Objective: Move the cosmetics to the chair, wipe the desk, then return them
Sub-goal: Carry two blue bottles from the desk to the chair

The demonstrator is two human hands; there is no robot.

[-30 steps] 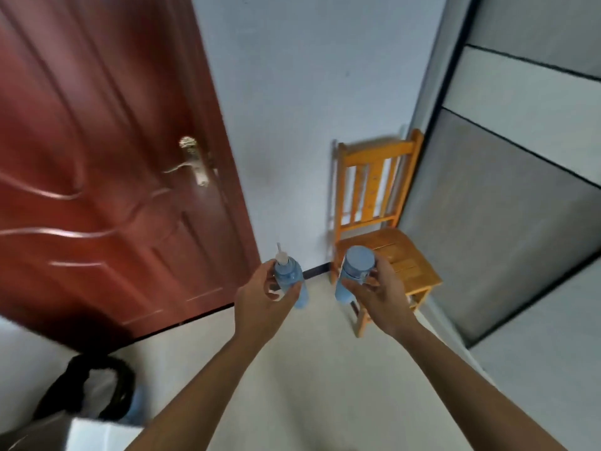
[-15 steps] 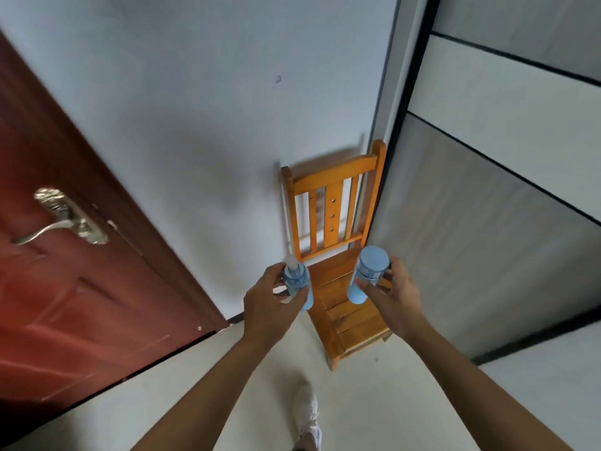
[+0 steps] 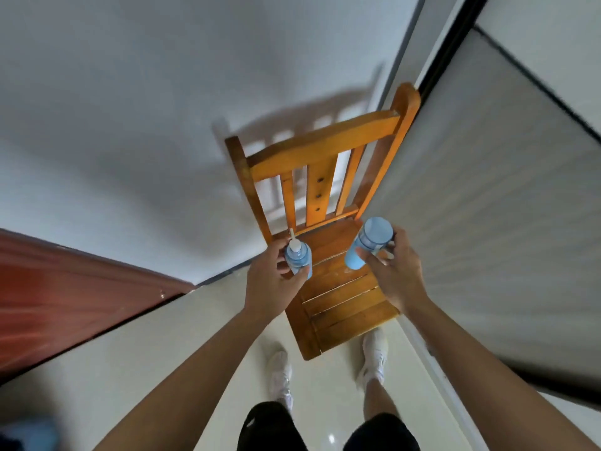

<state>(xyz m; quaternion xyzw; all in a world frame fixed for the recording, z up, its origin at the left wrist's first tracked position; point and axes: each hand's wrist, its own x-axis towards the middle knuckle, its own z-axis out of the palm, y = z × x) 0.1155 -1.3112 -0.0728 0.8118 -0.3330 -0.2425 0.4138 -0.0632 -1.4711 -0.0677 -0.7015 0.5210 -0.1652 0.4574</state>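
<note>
An orange wooden chair (image 3: 344, 297) with a slatted seat stands against the white wall, right in front of me. My left hand (image 3: 270, 278) grips a blue bottle with a white pump nozzle (image 3: 297, 257) over the seat's left edge. My right hand (image 3: 393, 275) grips a blue capped bottle (image 3: 369, 244) above the back right part of the seat. Both bottles are held in the air, above the seat and apart from it. No desk is in view.
A red-brown door (image 3: 65, 294) fills the left side. A grey sliding panel with black frame (image 3: 507, 190) stands close on the chair's right. My two white shoes (image 3: 281, 375) stand on the pale floor at the chair's front edge.
I have stepped closer to the chair. It now sits larger and directly below my hands, and both bottles have come over the seat. The door has slid off to the left.
</note>
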